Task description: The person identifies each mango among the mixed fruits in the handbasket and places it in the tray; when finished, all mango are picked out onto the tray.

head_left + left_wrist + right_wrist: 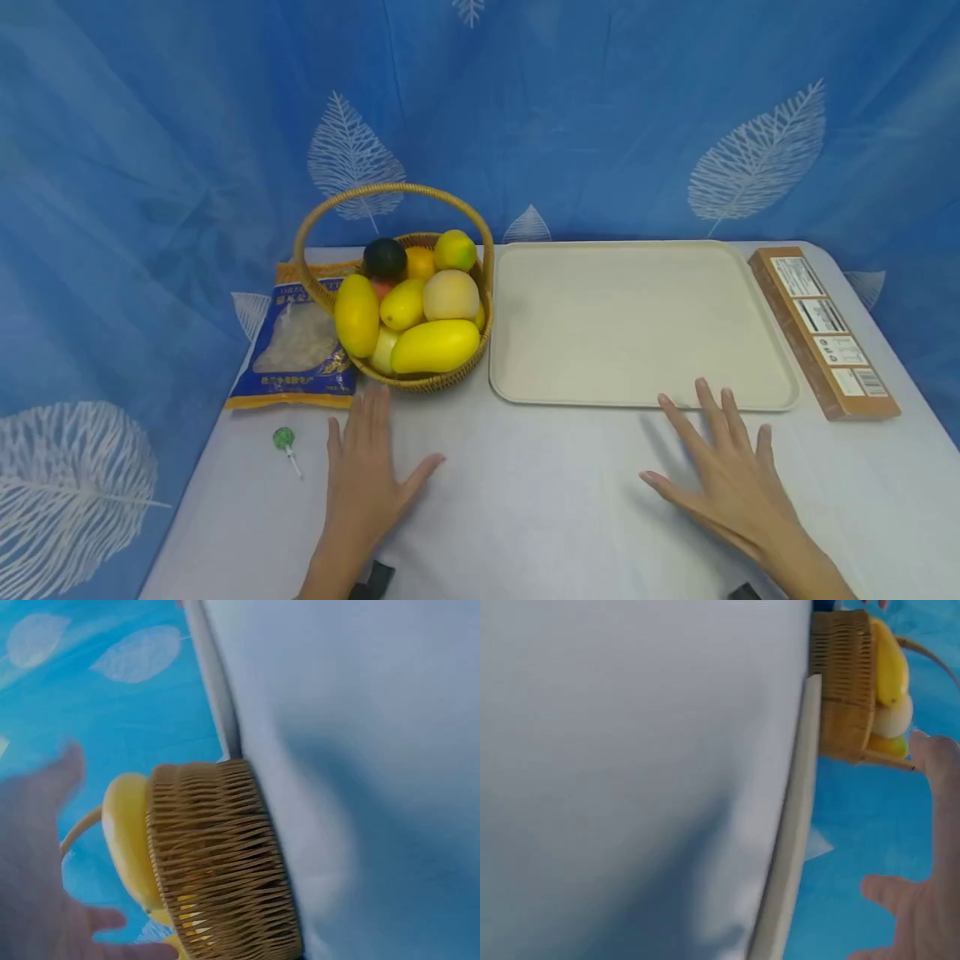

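My left hand (365,475) hovers with straight fingers and spread thumb in front of a wicker basket (431,382), its fingertips near the basket's lower edge. Yellow, green and pale fruits fill the basket, among them a yellow mango (435,347) at the front; the tall handle arches over them. On the right, my other hand (731,483) spreads its fingers just short of the front rim of a cream tray (637,325). Neither hand holds anything. The left wrist view shows the basket's woven side (217,855) beside the blurred left hand.
A blue and yellow food packet (296,350) lies left of the basket, partly behind it. In front of that is a green lollipop (283,438). Along the tray's right side lies a long brown box (825,333) with white labels. Blue leaf-patterned cloth hangs behind the white table.
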A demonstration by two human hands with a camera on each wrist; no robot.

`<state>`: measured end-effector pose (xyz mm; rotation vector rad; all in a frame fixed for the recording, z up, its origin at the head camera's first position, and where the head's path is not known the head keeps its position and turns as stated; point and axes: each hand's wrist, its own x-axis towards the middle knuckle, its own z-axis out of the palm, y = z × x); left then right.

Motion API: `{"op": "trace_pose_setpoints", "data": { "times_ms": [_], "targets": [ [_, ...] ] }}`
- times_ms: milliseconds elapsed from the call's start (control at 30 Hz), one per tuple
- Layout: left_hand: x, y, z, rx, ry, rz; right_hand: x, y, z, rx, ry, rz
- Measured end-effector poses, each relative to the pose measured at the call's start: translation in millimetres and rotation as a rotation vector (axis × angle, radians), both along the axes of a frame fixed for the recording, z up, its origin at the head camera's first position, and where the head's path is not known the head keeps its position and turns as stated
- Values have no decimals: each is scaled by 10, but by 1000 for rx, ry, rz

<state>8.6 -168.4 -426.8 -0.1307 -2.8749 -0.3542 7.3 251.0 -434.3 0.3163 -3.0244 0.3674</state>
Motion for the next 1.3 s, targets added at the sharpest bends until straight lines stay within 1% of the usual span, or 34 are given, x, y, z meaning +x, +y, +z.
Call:
{"op": "trace_pose_setpoints", "data": {
  "times_ms": [67,133,200,267,333,400,567,700,767,867,933,1067,1133,1167,1300],
  "targets": [
    [-88,-37,64,128,48,26,-87,-95,69,-27,32,34],
    [-197,-67,122,254,76,54,-185,-201,137,-58,64,76],
    [-305,-80,163,378,79,84,-289,-320,203,-92,90,132],
    [-408,-77,176,505,69,113,-398,-453,250,-124,119,196],
    [-490,-59,158,618,59,140,-507,-595,291,-161,146,266],
    [-550,-42,112,725,57,152,-612,-749,326,-192,172,331],
    [-628,-22,-28,920,77,160,-860,-1141,406,-263,186,449],
    [-674,-9,-166,987,91,149,-1045,-1420,423,-299,232,522],
    [-689,13,-236,1005,93,128,-1126,-1539,417,-317,275,556],
    [-695,56,-321,1025,107,90,-1240,-1686,394,-353,313,592],
    [-690,83,-351,1026,117,79,-1304,-1764,371,-385,327,617],
    [-691,86,-397,1019,133,83,-1392,-1874,321,-444,335,649],
    [-690,81,-401,1009,139,85,-1415,-1914,303,-462,339,655],
    [-683,88,-371,1013,138,87,-1422,-1931,297,-469,337,656],
    [-629,135,-178,1021,136,87,-1438,-1995,282,-469,323,659]
  ]
}}
